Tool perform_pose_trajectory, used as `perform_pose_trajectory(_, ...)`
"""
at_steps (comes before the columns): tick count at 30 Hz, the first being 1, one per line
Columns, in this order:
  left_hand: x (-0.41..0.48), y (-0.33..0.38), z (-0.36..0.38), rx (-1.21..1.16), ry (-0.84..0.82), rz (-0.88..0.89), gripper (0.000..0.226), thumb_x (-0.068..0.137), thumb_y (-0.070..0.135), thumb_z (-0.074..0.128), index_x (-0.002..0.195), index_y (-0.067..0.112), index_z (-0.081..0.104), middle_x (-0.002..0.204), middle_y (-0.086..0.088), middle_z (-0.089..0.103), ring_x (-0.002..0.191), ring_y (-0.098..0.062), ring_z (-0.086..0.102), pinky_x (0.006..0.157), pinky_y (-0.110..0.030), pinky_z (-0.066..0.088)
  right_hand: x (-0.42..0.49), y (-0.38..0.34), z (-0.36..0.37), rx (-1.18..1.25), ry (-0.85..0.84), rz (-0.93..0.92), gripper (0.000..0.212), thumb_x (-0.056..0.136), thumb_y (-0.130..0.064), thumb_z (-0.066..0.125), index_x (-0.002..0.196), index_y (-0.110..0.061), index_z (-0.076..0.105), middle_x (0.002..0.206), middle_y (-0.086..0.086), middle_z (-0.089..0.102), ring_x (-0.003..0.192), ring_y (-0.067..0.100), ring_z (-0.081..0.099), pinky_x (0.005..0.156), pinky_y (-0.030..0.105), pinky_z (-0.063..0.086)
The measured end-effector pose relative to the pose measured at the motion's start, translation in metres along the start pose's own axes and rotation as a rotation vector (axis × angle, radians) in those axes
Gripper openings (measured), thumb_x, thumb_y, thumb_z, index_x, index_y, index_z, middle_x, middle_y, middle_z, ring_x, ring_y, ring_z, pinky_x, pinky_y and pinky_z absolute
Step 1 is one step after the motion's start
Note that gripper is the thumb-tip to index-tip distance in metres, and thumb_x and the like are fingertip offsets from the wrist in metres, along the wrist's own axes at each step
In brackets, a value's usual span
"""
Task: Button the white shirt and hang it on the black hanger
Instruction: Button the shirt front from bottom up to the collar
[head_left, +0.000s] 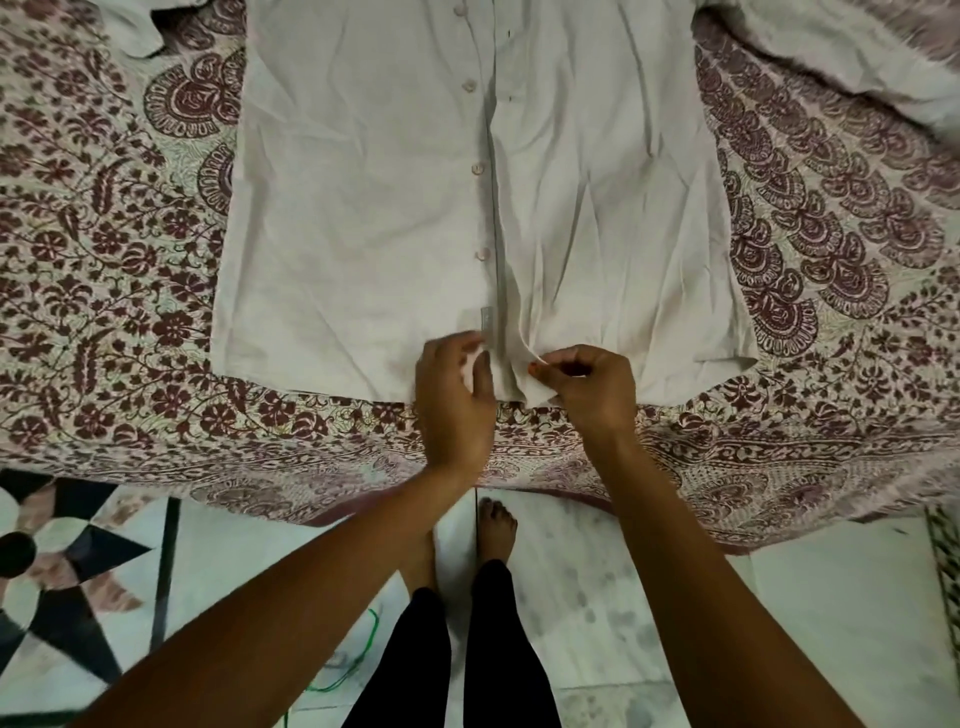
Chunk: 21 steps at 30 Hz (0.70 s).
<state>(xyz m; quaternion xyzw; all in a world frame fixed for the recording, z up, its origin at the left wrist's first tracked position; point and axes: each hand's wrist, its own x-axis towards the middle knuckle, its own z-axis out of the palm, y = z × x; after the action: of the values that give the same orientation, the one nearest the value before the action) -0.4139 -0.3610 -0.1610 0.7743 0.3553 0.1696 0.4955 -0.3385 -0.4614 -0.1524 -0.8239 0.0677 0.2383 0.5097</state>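
**Shirt hem held at both front edges**

The white shirt (363, 208) lies flat, front up, on a bedspread (104, 260) printed with maroon flowers and scallops, with its hem toward the person. The cloth is thin and lightly creased. Round pale buttons (477, 169) run in a line beside the centre opening. The left hand (457, 400) grips the button-side edge at the hem, fingers curled round the cloth. The right hand (592, 384), just beside it, pinches a raised fold of the opposite edge. Both hands cover the lowest part of the opening. Below the bed edge lies a pale tiled floor (571, 597) with a black star inlay and a green cord (366, 649).
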Motion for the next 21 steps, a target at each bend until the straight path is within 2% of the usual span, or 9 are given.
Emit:
perform_pose_trajectory(2,0.012,-0.020,0.000,0.410,-0.216,0.314,0.036,0.092,0.009,0.047,0.128,0.007,0.052,0.140,-0.015,0.045,0.132,-0.033,0.039,0.109,-0.039,0.033,0.000,0.002,0.003,-0.049,-0.021,-0.029,0.007,0.077,-0.010,0.074,0.078,-0.017,0.072,0.077,0.005,0.070,0.077,0.024,0.068,0.076,0.043,0.057)
perform_pose_trajectory(5,0.018,-0.040,-0.006,0.755,-0.525,0.480,0.059,0.092,0.034,0.016,0.144,0.009,0.029,0.155,-0.013,0.015,0.144,-0.034,0.010,0.118,-0.046,0.010,-0.002,0.002,0.008,-0.207,-0.159,-0.106,0.013,0.085,-0.012,0.065,0.096,-0.009,0.072,0.082,0.008,0.070,0.073,0.017,0.062,0.074,0.040,0.055)
perform_pose_trajectory(7,0.017,-0.050,-0.010,0.842,-0.590,0.602,0.061,0.092,0.038,0.016,0.142,0.007,0.033,0.154,-0.013,0.021,0.143,-0.032,0.016,0.117,-0.046,0.014,-0.005,0.000,0.010,-0.326,-0.301,-0.170,0.018,0.087,-0.020,0.064,0.101,-0.011,0.071,0.087,0.007,0.071,0.074,0.012,0.059,0.068,0.029,0.047)
perform_pose_trajectory(9,0.018,-0.060,-0.014,0.902,-0.574,0.713,0.056,0.093,0.037,0.026,0.137,0.005,0.042,0.148,-0.015,0.035,0.139,-0.032,0.030,0.113,-0.048,0.027,-0.005,-0.003,0.008,-0.410,-0.338,-0.210,0.020,0.086,-0.025,0.065,0.100,-0.013,0.071,0.079,-0.001,0.068,0.068,0.008,0.057,0.065,0.022,0.040)
perform_pose_trajectory(11,0.019,-0.065,-0.018,0.934,-0.559,0.782,0.054,0.094,0.036,0.029,0.134,0.004,0.045,0.144,-0.015,0.041,0.135,-0.030,0.037,0.110,-0.048,0.031,-0.002,-0.005,0.006,-0.483,-0.329,-0.248,0.021,0.084,-0.026,0.067,0.089,-0.006,0.070,0.067,0.002,0.064,0.061,0.014,0.056,0.061,0.027,0.041)
perform_pose_trajectory(14,0.014,-0.064,-0.026,0.872,-0.532,0.881,0.050,0.094,0.033,0.030,0.128,0.005,0.053,0.137,-0.014,0.051,0.130,-0.030,0.045,0.107,-0.047,0.034,0.000,-0.011,0.009,-0.531,-0.373,-0.226,0.043,0.086,-0.038,0.062,0.075,0.003,0.064,0.059,0.012,0.058,0.056,0.024,0.051,0.056,0.030,0.038)
perform_pose_trajectory(17,0.018,-0.052,-0.035,0.540,-0.508,0.780,0.040,0.095,0.027,0.034,0.115,0.009,0.063,0.119,-0.010,0.064,0.110,-0.026,0.060,0.095,-0.039,0.049,0.008,-0.026,0.014,-0.461,-0.199,-0.210,0.043,0.091,-0.042,0.054,0.075,-0.006,0.070,0.065,0.003,0.067,0.055,0.010,0.058,0.055,0.016,0.038)
perform_pose_trajectory(19,0.029,-0.037,-0.035,0.345,-0.366,0.571,0.033,0.095,0.023,0.038,0.110,0.008,0.064,0.105,-0.009,0.067,0.094,-0.024,0.063,0.080,-0.035,0.052,0.021,-0.036,0.020,-0.390,-0.020,-0.256,0.028,0.090,-0.034,0.059,0.095,-0.009,0.072,0.086,0.004,0.072,0.072,0.009,0.063,0.069,0.015,0.042)
perform_pose_trajectory(21,0.050,-0.025,-0.027,0.243,-0.160,0.405,0.026,0.095,0.015,0.043,0.109,0.005,0.062,0.102,-0.011,0.066,0.092,-0.024,0.062,0.080,-0.031,0.050,0.036,-0.047,0.032,-0.355,0.027,-0.243,0.031,0.086,-0.031,0.066,0.106,-0.009,0.069,0.101,0.006,0.071,0.090,0.015,0.065,0.079,0.017,0.043)
